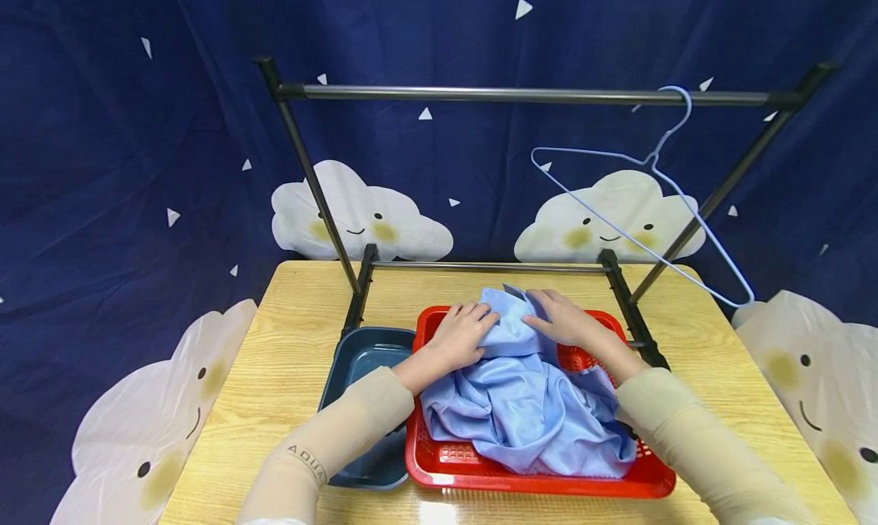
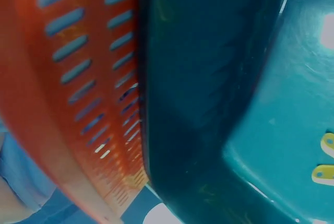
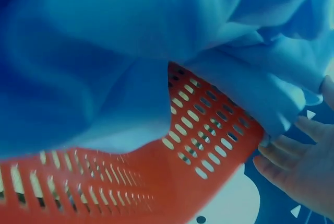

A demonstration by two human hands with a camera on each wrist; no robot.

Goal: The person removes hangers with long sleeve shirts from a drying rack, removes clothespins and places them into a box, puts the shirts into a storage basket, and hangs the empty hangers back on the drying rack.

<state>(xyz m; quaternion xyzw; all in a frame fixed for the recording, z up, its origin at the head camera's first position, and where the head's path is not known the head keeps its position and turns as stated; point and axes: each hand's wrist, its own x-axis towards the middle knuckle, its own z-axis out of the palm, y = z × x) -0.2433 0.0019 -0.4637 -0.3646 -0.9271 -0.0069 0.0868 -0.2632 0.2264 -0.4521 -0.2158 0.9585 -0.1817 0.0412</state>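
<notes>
A crumpled light blue satin cloth [image 1: 524, 403] lies in the red slotted basket [image 1: 535, 485], its far end raised between the two hands. My left hand [image 1: 461, 336] grips that raised part from the left, fingers over the fabric. Opposite it, my right hand [image 1: 565, 323] holds the right edge, thumb on the near side and fingers partly behind. In the right wrist view the right hand [image 3: 302, 164] meets the edge of the cloth [image 3: 245, 72] above the basket [image 3: 209, 130]. Folds hide some fingertips. The left wrist view shows only a little of the cloth [image 2: 23, 169].
A dark blue-green tray [image 1: 370, 475] adjoins the basket on its left, with small yellow-and-white pieces [image 2: 324, 173] inside. Behind stands a black rack whose bar [image 1: 466, 94] carries a light blue hanger [image 1: 597, 213] at the right. All rest on a wooden table [image 1: 267, 357] before a dark blue curtain.
</notes>
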